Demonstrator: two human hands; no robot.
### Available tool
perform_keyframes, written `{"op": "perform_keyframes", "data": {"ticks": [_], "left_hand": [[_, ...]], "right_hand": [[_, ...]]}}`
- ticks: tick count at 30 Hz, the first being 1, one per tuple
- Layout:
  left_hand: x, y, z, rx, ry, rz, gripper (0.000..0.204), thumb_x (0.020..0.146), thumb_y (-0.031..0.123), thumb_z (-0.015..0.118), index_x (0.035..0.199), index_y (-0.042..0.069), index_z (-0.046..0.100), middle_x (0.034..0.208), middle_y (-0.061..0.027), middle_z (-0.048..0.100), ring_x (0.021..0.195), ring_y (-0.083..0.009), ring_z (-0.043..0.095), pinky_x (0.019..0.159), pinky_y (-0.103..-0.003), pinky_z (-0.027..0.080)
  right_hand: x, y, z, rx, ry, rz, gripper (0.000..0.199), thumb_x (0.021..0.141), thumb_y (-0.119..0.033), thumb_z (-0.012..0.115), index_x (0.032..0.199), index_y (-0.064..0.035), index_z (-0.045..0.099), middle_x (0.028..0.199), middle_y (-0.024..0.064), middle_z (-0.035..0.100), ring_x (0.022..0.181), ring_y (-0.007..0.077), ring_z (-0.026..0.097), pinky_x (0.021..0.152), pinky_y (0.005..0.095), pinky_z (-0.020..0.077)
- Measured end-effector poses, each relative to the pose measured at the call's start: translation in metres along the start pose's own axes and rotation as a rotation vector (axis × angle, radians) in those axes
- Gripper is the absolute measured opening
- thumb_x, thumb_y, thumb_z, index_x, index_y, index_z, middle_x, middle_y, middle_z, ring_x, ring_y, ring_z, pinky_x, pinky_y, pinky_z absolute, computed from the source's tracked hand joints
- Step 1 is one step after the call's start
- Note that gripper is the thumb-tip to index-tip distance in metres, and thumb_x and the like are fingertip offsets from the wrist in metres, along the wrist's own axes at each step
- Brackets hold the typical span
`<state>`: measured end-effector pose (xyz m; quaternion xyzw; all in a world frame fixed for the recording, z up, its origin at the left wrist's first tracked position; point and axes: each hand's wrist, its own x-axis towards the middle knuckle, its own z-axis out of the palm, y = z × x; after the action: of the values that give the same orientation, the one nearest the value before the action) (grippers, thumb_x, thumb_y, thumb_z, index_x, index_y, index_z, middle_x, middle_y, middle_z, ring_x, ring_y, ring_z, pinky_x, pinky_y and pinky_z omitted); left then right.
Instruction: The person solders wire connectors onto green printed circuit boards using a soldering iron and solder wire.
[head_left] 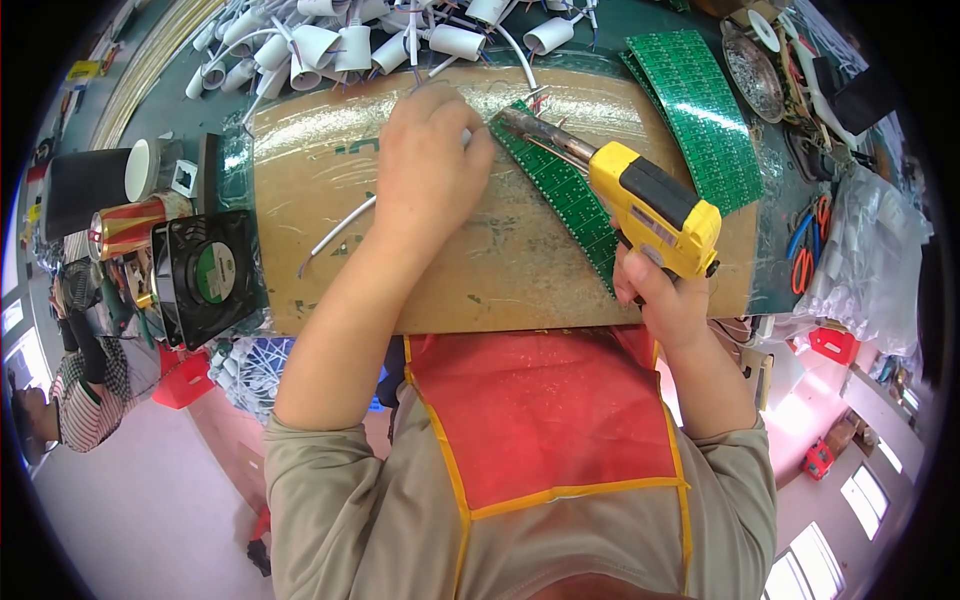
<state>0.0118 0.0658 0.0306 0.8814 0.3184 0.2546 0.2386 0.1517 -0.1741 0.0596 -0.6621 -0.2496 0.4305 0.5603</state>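
Head-worn fisheye, looking steeply down, workbench [500,290] close

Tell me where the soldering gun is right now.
In the head view the yellow soldering gun is right of centre, gripped by the right hand, its tip on the green board strip beside the left hand.

Electronics assembly workshop: soldering gun [655,205] over green circuit board strips [700,110], white lamp sockets [350,45] heaped beyond, cooling fan [205,275] left, scissors [805,250] right.

Your view is bright and evenly lit; glare streaks the tabletop [330,170]; fisheye bends edges, dark vignette at rim, periphery soft.
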Motion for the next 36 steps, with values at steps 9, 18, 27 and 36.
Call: {"op": "perform_keyframes", "data": {"ticks": [9,18,27,36], "left_hand": [[0.0039,-0.0018,-0.0023,-0.012,-0.052,-0.039,0.013,0.086,0.014,0.072,0.087,0.001,0.073,0.114,-0.0124,0.071,0.11,-0.0354,0.066,0.098,-0.044,0.052],[0.0049,-0.003,-0.0029,-0.031,-0.064,-0.043,0.015,0.086,0.015,0.071,0.087,0.0,0.074,0.114,-0.0126,0.071,0.111,-0.0353,0.066,0.099,-0.044,0.052],[0.0042,-0.0044,-0.0015,-0.032,-0.057,-0.039,0.015,0.086,0.015,0.071,0.088,0.0,0.074,0.115,-0.0122,0.071,0.112,-0.0351,0.065,0.099,-0.044,0.052],[0.003,-0.004,0.0001,-0.013,-0.038,-0.043,0.014,0.086,0.016,0.072,0.089,0.002,0.075,0.118,-0.0112,0.071,0.114,-0.0341,0.066,0.1,-0.043,0.052]], "right_hand": [[0.0032,-0.0059,-0.0017,0.09,-0.03,0.036,0.042,0.095,-0.02,0.077,0.128,0.0001,0.061,0.094,0.0024,0.065,0.068,0.0082,0.058,0.058,0.0252,0.0477],[0.0032,-0.0054,-0.0002,0.089,-0.02,0.025,0.04,0.096,-0.021,0.076,0.127,-0.0004,0.062,0.094,0.0019,0.064,0.068,0.0077,0.057,0.058,0.0248,0.0472],[0.0054,-0.0057,-0.0012,0.078,-0.053,0.013,0.038,0.097,-0.02,0.075,0.126,-0.0015,0.061,0.094,0.0014,0.064,0.068,0.0069,0.056,0.058,0.0245,0.0473],[0.0046,-0.005,0.0007,0.11,0.027,-0.009,0.068,0.09,-0.034,0.077,0.138,0.0072,0.053,0.078,0.006,0.056,0.056,0.0132,0.052,0.05,0.0276,0.0435]]}}
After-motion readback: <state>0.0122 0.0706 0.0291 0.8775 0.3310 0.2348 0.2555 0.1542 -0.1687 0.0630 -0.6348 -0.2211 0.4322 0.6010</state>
